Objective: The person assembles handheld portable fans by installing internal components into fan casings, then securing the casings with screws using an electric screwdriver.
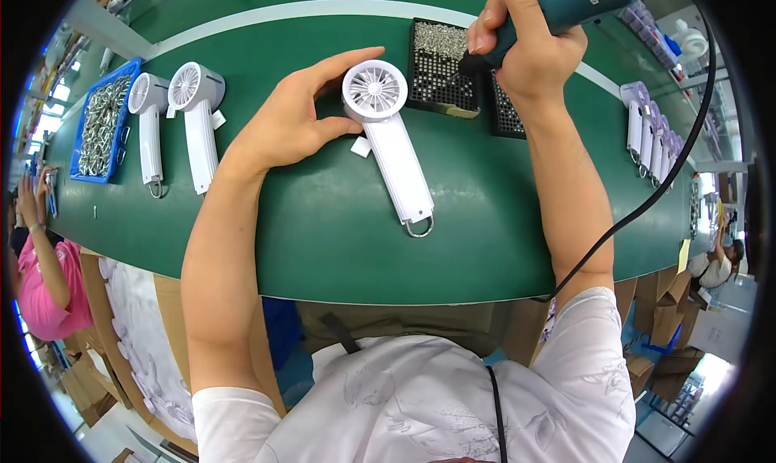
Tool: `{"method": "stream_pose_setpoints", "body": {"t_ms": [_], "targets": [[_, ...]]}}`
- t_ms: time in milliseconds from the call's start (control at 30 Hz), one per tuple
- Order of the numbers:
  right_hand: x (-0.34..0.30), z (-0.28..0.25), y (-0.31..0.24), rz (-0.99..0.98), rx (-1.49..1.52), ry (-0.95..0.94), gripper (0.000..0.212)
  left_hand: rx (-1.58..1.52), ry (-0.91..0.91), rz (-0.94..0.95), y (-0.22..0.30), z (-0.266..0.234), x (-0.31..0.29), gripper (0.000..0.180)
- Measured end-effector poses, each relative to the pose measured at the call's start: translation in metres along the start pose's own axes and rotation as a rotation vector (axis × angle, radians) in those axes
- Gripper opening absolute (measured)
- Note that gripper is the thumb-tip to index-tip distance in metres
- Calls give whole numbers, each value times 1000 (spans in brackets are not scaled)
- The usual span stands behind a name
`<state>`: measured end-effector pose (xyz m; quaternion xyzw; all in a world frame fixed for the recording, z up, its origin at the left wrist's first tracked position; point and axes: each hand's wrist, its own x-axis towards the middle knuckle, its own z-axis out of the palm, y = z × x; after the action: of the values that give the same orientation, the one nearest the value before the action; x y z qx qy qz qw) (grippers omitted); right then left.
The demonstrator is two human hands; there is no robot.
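Note:
A white handheld fan (398,166) lies on the green table in front of me, its round grille at the far end and a metal ring at the near end. My left hand (284,122) curls round the fan's head, with thumb and forefinger against its left side. In my right hand (543,63) is a teal electric screwdriver (558,4), gripped with its dark nose pointing down and left. That nose hovers by a black perforated tray (441,105) heaped with small screws at its far end. Whether the bit touches a screw, I cannot tell.
Two more fans (149,136) (198,128) lie to the left, beside a blue basket (124,132) of metal rings. Another black tray (508,114) sits under my right wrist. Several fans (634,124) line the right side. The screwdriver's cable (687,152) loops along my right. People work on both sides.

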<state>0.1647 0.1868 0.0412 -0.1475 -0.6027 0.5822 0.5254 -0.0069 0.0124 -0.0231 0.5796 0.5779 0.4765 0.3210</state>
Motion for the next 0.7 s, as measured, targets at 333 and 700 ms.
{"method": "stream_pose_setpoints", "body": {"t_ms": [333, 700], "targets": [[0, 0, 7, 18, 13, 10, 21, 8, -4, -8, 0, -2, -1, 82], [-4, 2, 10, 12, -92, -5, 21, 448, 45, 371, 23, -13, -5, 69]]}}
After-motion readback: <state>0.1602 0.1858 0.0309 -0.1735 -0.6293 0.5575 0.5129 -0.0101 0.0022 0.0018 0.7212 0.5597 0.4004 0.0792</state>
